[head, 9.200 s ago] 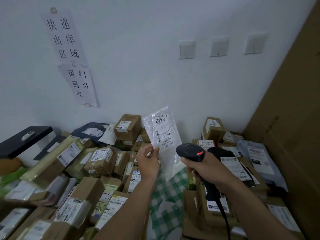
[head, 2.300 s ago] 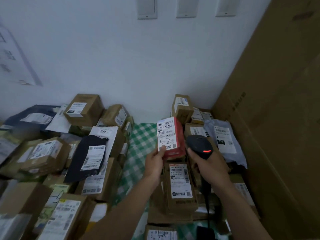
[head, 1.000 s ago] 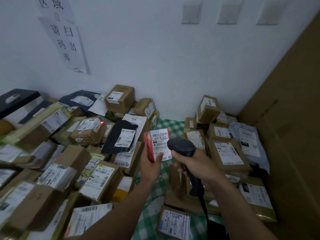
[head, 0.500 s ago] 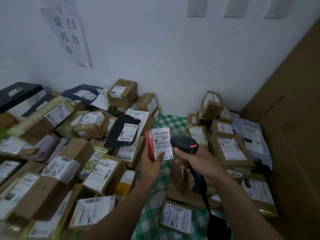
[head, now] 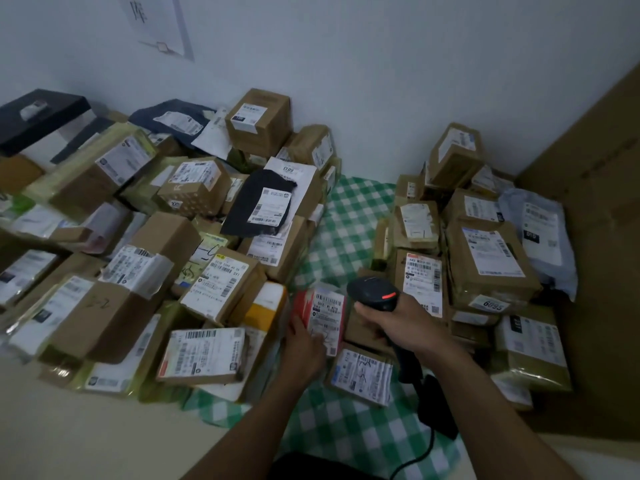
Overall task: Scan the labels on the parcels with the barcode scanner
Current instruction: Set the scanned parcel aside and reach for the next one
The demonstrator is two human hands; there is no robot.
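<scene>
Between the two heaps of parcels, over the near part of the green-and-white checked cloth [head: 349, 216] spread on the pale tabletop [head: 69, 438], the left hand [head: 303, 344] holds a small red parcel [head: 303, 303] upright by its lower end, thumb laid on the white label [head: 327, 315] that faces the camera; the fingers behind the parcel are hidden, so how they lie is hard to say. Just beside it, the right hand [head: 398, 320] is wrapped round the handle of the black barcode scanner [head: 375, 292]; the scanner's head sits level with the top of the label, close to the parcel's right edge, and a red light [head: 389, 295] glows on top of it; its black cable [head: 428, 449] trails down toward the near edge of the cloth. A flat brown parcel [head: 362, 372], label up, lies on the cloth just below both hands.

Along the cloth's left side the left heap [head: 162, 237] of labelled brown cartons runs back to the white wall [head: 381, 64]; a black mailer [head: 249, 202] lies on top of it toward the back; the right heap [head: 485, 244] is stacked against a large cardboard sheet [head: 595, 202] at the right edge, with a grey mailer [head: 540, 230] on its outer side; a paper notice [head: 156, 22] hangs on the wall at the back left.
</scene>
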